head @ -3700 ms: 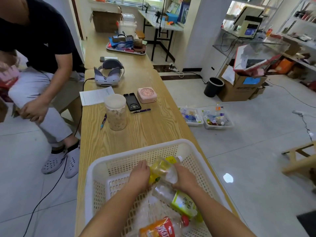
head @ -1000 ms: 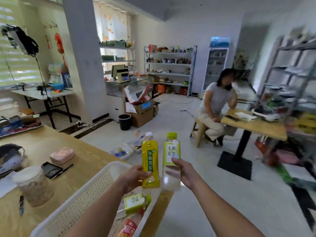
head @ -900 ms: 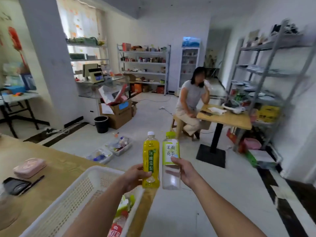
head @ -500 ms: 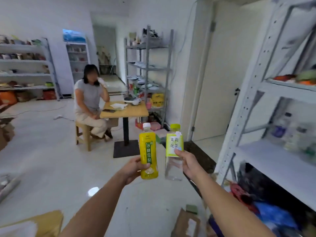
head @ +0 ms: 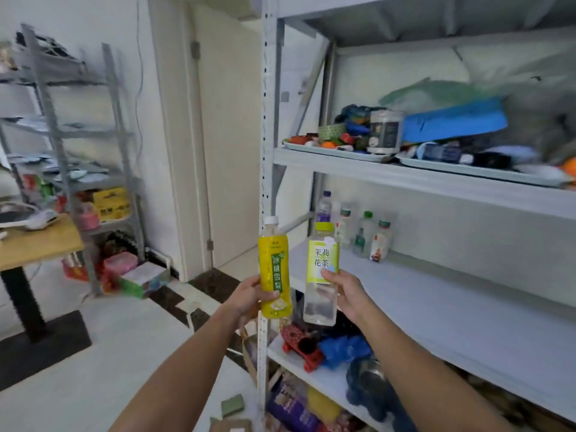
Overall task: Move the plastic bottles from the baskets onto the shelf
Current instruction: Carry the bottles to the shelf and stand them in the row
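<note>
My left hand (head: 247,296) grips a yellow bottle (head: 274,269) with a white cap, held upright. Beside it, my right hand (head: 346,291) holds a clear bottle (head: 321,275) with a pale green label and yellow-green cap, also upright. Both bottles hang in front of the left post of a grey metal shelf (head: 436,294). Its middle board is mostly bare, with several small bottles (head: 358,232) standing at the back left corner. The baskets are out of sight.
The upper board carries trays (head: 336,151) of mixed clutter and a blue folder. The lower board holds a red toy (head: 300,344) and blue bags. A door (head: 230,145) stands left of the shelf, with a wooden table (head: 37,241) and another rack farther left.
I have lifted both bottles out of the basket and turned right, away from the table. The shelf has come from the right edge to directly in front, closer.
</note>
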